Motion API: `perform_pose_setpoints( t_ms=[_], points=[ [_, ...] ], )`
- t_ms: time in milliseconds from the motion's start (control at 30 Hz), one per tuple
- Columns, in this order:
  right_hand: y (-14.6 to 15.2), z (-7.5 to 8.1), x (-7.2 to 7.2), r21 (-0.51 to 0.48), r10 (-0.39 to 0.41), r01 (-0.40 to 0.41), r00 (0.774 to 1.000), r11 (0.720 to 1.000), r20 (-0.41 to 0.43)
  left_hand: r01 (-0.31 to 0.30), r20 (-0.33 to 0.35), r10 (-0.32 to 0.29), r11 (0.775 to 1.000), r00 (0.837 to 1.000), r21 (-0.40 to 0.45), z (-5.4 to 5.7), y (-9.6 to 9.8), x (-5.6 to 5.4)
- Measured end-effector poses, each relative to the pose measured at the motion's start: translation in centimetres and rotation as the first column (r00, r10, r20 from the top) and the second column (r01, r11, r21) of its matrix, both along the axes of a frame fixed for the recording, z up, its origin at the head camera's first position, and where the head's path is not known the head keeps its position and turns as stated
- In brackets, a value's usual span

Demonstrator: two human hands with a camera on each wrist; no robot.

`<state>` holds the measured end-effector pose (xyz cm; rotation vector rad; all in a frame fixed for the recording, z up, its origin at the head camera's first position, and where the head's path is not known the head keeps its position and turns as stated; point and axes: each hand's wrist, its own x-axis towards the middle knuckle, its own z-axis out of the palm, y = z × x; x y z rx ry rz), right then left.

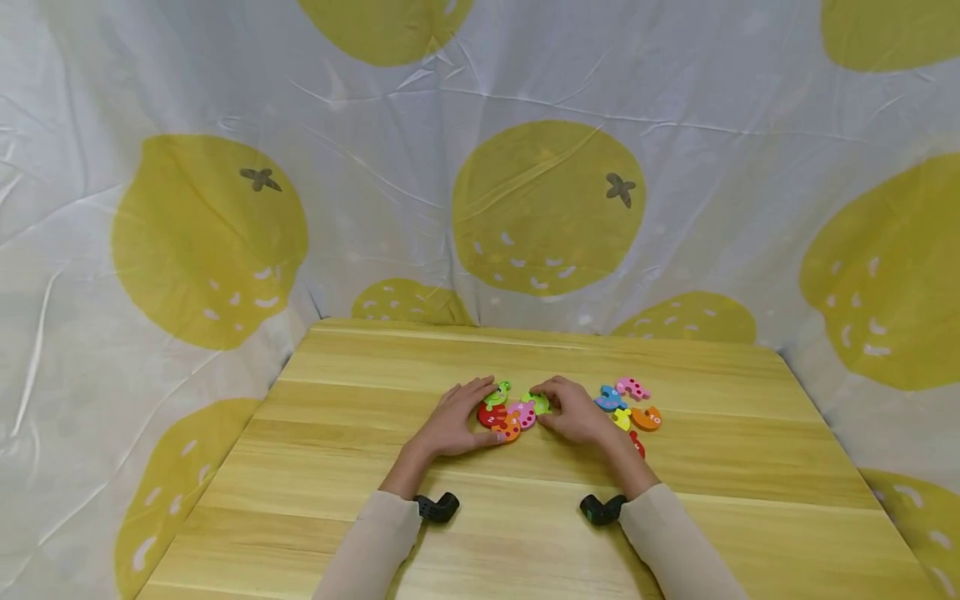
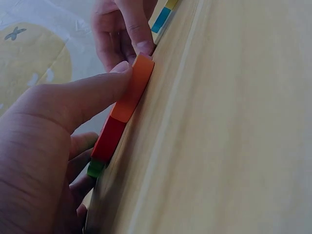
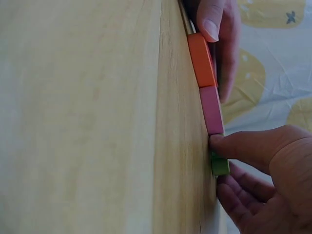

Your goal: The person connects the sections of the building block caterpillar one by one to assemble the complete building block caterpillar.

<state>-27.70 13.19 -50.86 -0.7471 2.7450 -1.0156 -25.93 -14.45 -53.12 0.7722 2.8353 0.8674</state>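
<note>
Several wooden number puzzle pieces lie joined between the hands: a green head piece [image 1: 498,392], a red piece [image 1: 491,415], an orange piece [image 1: 510,429] and a pink piece [image 1: 527,415]. My left hand [image 1: 453,421] spans their left side with fairly straight fingers. Its thumb rests on the orange piece, and its fingertips reach the green head. At the right end, my right hand [image 1: 573,410] pinches a light green piece [image 3: 220,166] between thumb and fingers. In the right wrist view that piece lies against the pink one; whether they interlock cannot be seen.
Right of the right hand lie loose pieces: blue [image 1: 610,398], pink [image 1: 633,387], yellow [image 1: 622,419], orange [image 1: 647,418] and red [image 1: 637,444], the last partly behind the forearm. The wooden table [image 1: 720,517] meets a lemon-print cloth [image 1: 375,208] at its back and sides.
</note>
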Motion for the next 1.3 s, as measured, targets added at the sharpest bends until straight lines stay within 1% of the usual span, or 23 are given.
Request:
perform_pose_setpoints(
  t_ms=[133,300,400,500,600,667,733,833,933,1100,1300],
  points=[
    [0.3,-0.2,-0.1,-0.022,-0.014,0.014,1.000,1.000,0.021,-0.002,0.003,0.002,1.000,1.000,0.003,0.1,0.2,0.0],
    [1.1,-0.3,0.2,-0.103,-0.032,0.035,0.999,0.994,0.026,-0.010,0.009,0.010,1.000,1.000,0.007,0.0,0.3,-0.1],
    [1.8,-0.2,0.6,-0.130,-0.065,0.065,0.998,0.989,0.002,-0.017,0.000,0.017,1.000,1.000,0.015,-0.1,0.4,-0.1],
    [2.8,0.1,1.2,-0.122,-0.112,0.107,0.993,0.987,-0.032,-0.024,0.002,0.024,1.000,1.000,0.015,-0.2,0.5,-0.1],
    [3.8,0.3,1.6,-0.124,-0.140,0.130,0.988,0.984,-0.067,-0.042,0.009,0.042,0.999,0.999,0.017,-0.2,0.6,-0.1],
    [4.5,0.4,1.8,-0.114,-0.153,0.140,0.982,0.983,-0.108,-0.064,0.007,0.064,0.998,0.998,0.028,-0.2,0.6,-0.2],
    [5.2,0.6,2.1,-0.105,-0.182,0.169,0.975,0.980,-0.129,-0.083,0.005,0.083,0.996,0.997,0.044,-0.2,0.7,-0.3],
    [6.4,0.7,2.5,-0.070,-0.227,0.218,0.961,0.973,-0.159,-0.101,0.010,0.101,0.994,0.995,0.044,-0.3,0.8,-0.5],
    [7.5,0.8,2.8,-0.039,-0.270,0.267,0.949,0.963,-0.164,-0.110,0.024,0.109,0.993,0.994,0.047,-0.3,0.9,-0.6],
    [8.8,0.5,2.6,0.026,-0.321,0.330,0.931,0.944,-0.175,-0.123,0.010,0.122,0.990,0.992,0.073,-0.2,1.0,-0.5],
    [9.1,0.2,2.6,0.079,-0.334,0.347,0.931,0.934,-0.147,-0.134,0.007,0.134,0.989,0.991,0.067,-0.1,0.7,-0.1]
  ],
)
